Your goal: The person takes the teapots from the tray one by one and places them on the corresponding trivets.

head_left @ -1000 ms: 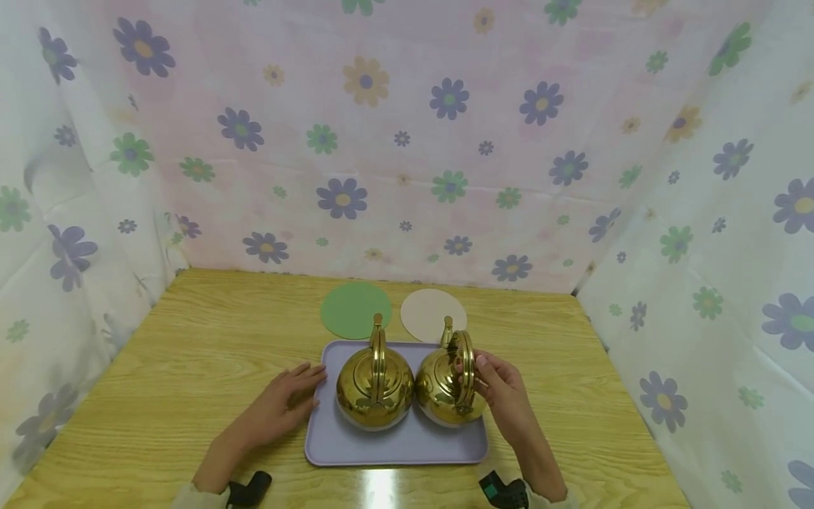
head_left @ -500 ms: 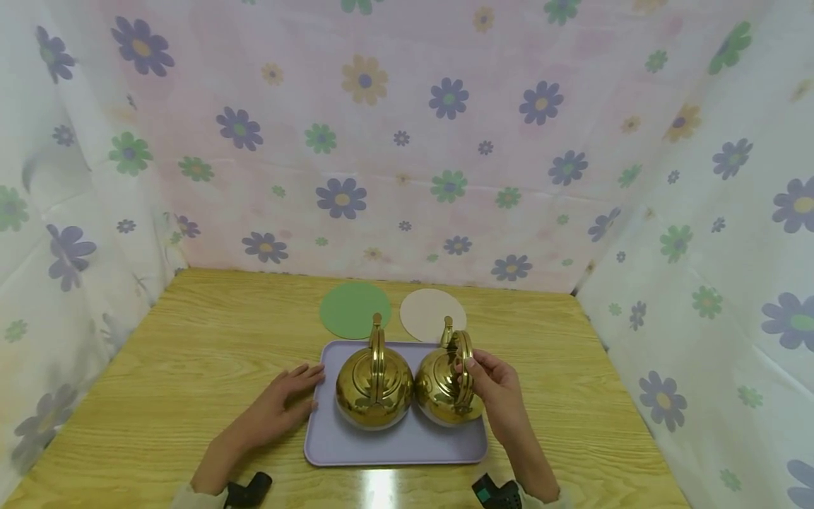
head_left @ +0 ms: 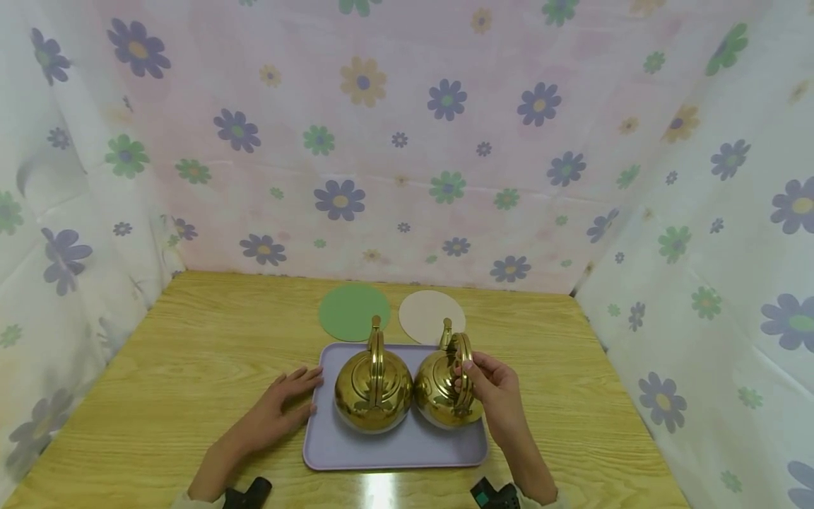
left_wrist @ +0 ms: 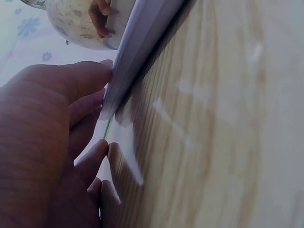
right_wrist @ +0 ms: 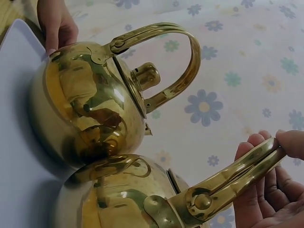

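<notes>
Two shiny gold kettles stand side by side on a lilac tray point(head_left: 394, 454), their bodies close together. My right hand point(head_left: 500, 399) pinches the arched handle point(right_wrist: 237, 173) of the right kettle point(head_left: 435, 396) between thumb and fingers. That handle leans to the right, while the left kettle point(head_left: 356, 397) has its handle upright and a lid with a round knob. At the tray's left edge lies my left hand point(head_left: 273, 413), fingers extended. In the left wrist view, its thumb point(left_wrist: 90, 78) touches the tray's side wall.
Behind the tray, a green round mat point(head_left: 350, 311) and a pale beige round mat point(head_left: 429, 314) lie on the wooden table point(head_left: 210, 339). Flower-patterned curtains point(head_left: 407, 141) enclose the table at the back and both sides.
My right hand has moved slightly left, and its thumb has come against the right kettle's handle. The left hand, both kettles and the tray have stayed in place.
</notes>
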A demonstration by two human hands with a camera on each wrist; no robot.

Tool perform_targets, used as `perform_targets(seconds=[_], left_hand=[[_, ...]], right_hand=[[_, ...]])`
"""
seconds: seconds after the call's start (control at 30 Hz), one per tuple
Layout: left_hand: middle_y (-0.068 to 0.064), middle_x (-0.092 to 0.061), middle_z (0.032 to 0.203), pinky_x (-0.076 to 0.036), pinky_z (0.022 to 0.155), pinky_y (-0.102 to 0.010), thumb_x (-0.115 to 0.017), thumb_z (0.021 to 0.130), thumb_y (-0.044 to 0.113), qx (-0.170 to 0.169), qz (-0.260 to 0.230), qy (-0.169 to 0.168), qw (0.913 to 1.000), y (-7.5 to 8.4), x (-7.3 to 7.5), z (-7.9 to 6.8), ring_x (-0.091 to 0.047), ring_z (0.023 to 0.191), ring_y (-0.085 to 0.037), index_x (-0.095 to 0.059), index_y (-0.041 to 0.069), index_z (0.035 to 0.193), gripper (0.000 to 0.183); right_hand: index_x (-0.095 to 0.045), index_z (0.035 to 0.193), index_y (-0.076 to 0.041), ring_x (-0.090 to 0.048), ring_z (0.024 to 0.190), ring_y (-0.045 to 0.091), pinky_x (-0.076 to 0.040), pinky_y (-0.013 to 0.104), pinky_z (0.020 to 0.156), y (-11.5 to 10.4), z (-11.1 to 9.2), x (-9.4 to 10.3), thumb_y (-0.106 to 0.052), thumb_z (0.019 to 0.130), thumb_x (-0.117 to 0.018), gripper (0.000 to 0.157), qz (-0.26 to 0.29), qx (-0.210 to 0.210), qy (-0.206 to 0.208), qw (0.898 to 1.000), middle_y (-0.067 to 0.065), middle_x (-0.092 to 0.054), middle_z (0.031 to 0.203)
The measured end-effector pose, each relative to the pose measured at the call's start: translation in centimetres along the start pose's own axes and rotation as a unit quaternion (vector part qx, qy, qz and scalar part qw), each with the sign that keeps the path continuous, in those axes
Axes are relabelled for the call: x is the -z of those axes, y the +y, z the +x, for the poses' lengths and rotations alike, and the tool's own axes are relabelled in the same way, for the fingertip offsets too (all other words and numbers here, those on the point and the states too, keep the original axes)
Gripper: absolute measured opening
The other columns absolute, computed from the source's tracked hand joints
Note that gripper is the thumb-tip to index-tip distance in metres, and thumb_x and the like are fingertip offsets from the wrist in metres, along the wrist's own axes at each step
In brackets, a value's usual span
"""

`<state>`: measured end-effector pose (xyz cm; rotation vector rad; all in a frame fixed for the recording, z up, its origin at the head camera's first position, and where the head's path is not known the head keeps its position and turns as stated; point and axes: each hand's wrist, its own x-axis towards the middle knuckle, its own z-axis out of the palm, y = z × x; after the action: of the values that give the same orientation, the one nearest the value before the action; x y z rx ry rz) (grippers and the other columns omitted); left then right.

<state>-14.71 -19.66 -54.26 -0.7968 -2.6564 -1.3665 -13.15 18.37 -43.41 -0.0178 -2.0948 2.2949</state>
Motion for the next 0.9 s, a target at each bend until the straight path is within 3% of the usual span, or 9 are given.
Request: perform_targets(seconds=[0.2,0.3,0.33,0.47,0.7,0.9], left_hand=[[-0.015,-0.052,0.152,-0.014,0.12,-0.063,-0.07,0.097,0.019,0.003,0.005,0.008,0.9999,-0.4,-0.29,-0.09,-0.035,0.143,-0.052,-0.061,0.003,0.139,0.046],[-0.014,-0.054,0.151,-0.015,0.121,-0.061,-0.071,0.096,0.017,-0.006,0.014,0.021,0.9997,-0.41,-0.43,-0.12,-0.038,0.141,-0.051,-0.062,0.002,0.138,0.046],[-0.015,-0.054,0.15,-0.017,0.116,-0.067,-0.071,0.095,0.016,-0.01,0.018,0.027,0.9994,-0.36,-0.47,-0.13,-0.039,0.141,-0.052,-0.062,0.002,0.138,0.045],[-0.017,-0.056,0.148,-0.018,0.119,-0.061,-0.072,0.093,0.013,-0.02,0.032,0.045,0.9983,-0.3,-0.64,-0.25,-0.042,0.138,-0.052,-0.064,0.0,0.135,0.044],[-0.017,-0.057,0.147,-0.017,0.122,-0.054,-0.072,0.093,0.013,-0.024,0.035,0.054,0.9977,-0.43,-0.84,-0.33,-0.043,0.137,-0.051,-0.064,0.001,0.135,0.044],[-0.017,-0.058,0.146,-0.02,0.12,-0.057,-0.073,0.092,0.011,-0.031,0.047,0.062,0.9965,-0.75,-0.96,-0.36,-0.045,0.136,-0.051,-0.065,0.002,0.134,0.044]], right_hand=[[-0.056,0.121,0.022,-0.068,0.075,0.008,-0.06,0.022,0.07,0.16,0.05,0.11,-0.004,0.102,-0.058,0.033,-0.01,0.007,0.001,1.0,0.002,-0.07,0.087],[-0.056,0.121,0.022,-0.068,0.076,0.008,-0.06,0.022,0.071,0.11,0.06,0.1,-0.004,0.102,-0.059,0.033,-0.017,0.009,0.005,1.0,0.001,-0.071,0.087],[-0.057,0.122,0.022,-0.068,0.077,0.008,-0.06,0.022,0.071,0.1,0.04,0.09,-0.005,0.102,-0.059,0.033,-0.019,0.009,0.006,1.0,0.0,-0.071,0.087],[-0.056,0.122,0.022,-0.069,0.077,0.008,-0.06,0.022,0.072,0.11,0.0,0.14,-0.006,0.102,-0.059,0.034,-0.025,0.014,0.002,1.0,0.0,-0.071,0.087],[-0.056,0.123,0.021,-0.068,0.078,0.008,-0.06,0.023,0.073,0.17,-0.09,0.29,-0.006,0.103,-0.057,0.033,-0.032,0.016,-0.009,0.999,-0.001,-0.07,0.087],[-0.056,0.122,0.022,-0.068,0.077,0.008,-0.06,0.023,0.073,0.29,-0.09,0.15,-0.007,0.103,-0.058,0.035,-0.023,0.028,-0.011,0.999,-0.001,-0.07,0.086]])
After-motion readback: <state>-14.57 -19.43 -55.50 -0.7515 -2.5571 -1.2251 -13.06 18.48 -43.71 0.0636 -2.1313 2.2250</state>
